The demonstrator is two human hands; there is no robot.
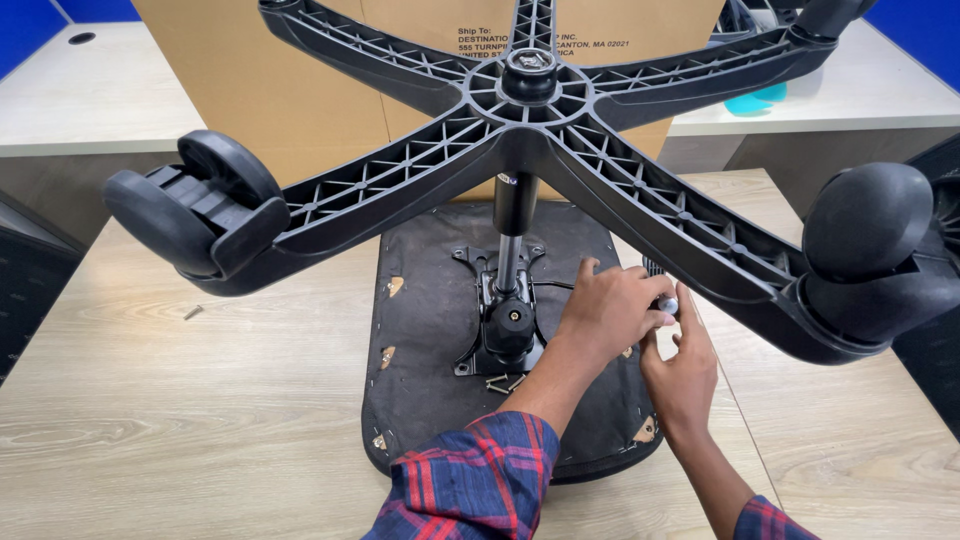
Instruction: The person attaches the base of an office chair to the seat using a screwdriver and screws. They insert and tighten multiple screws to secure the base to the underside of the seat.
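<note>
Your right hand (682, 375) and left hand (612, 310) were both pinched shut around a small silvery knob (667, 304), over the right edge of the upside-down black fabric chair seat (425, 300) on the pale wooden table (200, 420). Above loomed the black plastic five-star caster base (530, 130), cardboard box (290, 80) behind.

Black chair base (520, 130), pale wood table (200, 400), red-blue plaid sleeve (470, 490), perhaps silver knob (667, 305).

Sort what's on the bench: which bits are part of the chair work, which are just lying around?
In use:
left hand and right hand, together on a small silver-tipped knob
upturned black padded seat
black metal tilt mechanism
black five-star plastic base with castors

Lying about:
brown cardboard box
stray screw
teal object
</note>
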